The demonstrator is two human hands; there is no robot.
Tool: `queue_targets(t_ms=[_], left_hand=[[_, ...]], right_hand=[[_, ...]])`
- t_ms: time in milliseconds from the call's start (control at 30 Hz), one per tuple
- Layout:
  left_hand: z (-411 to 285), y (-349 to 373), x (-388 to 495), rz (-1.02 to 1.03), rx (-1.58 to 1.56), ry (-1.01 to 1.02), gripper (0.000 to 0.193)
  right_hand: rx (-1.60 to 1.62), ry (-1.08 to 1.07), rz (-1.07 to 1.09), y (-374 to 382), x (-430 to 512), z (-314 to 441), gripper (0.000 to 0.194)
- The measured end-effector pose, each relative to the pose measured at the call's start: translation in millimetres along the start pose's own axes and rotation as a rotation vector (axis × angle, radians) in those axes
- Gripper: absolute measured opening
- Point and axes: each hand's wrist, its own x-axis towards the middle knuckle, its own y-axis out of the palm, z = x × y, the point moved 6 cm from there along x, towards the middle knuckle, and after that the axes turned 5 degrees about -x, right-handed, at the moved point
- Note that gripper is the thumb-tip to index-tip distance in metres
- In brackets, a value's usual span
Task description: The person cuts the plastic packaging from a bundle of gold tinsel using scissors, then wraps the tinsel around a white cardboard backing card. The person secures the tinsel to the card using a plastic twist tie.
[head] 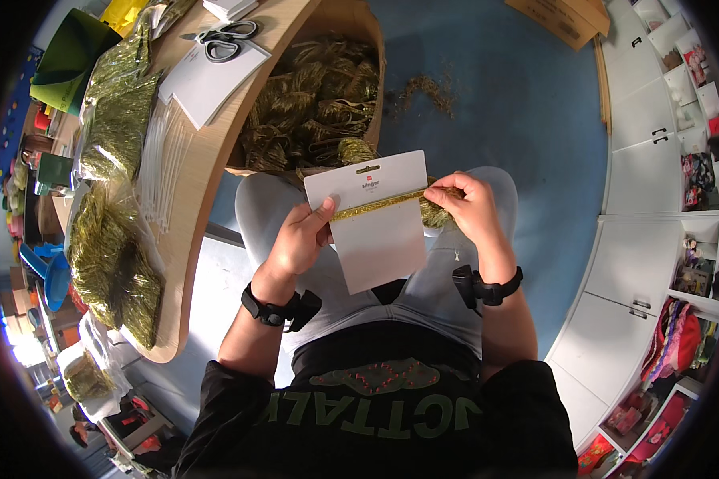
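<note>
A white hanging card point(380, 245) with a slot near its top edge and some print is held over my lap. My left hand point(304, 233) grips its left edge, the thumb lying on the front near a gold tinsel band point(371, 206). That band runs straight across the card's front. At the right edge, my right hand point(470, 206) pinches the band's end between thumb and fingers. Behind the card, a bunch of gold tinsel garland point(436, 212) shows beside my right hand; the rest of it is hidden.
A cardboard box point(378, 66) full of tinsel garlands stands ahead. On the wooden table point(201, 203) at left lie black-handled scissors point(223, 42), white cards point(215, 81), white cable ties point(166, 170) and bagged tinsel point(117, 251). White cabinets point(638, 179) line the right side.
</note>
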Motion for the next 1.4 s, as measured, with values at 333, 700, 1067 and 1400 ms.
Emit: queue_targets(t_ms=[333,700,1067,1400], left_hand=[[-3.7,11.0,-3.1,-0.034,-0.027,0.002,0.046],[1.6,4.9,-1.1,0.004,-0.11,0.003,0.045],[12.3,-9.8,4.2,0.077,-0.247,-0.02,0.043],[0.6,16.8,17.6,-0.522,0.857,0.58,0.087]], right_hand=[[-0.003,0.129,0.017,3.7,-1.6,-8.6,0.02],[-0.071,0.087,0.074,6.5,-2.2,-7.4,0.023],[0.255,0.184,0.143,16.6,-9.5,-19.4,0.024],[0.082,-0.078,-0.091,28.5,-18.6,16.4,0.015]])
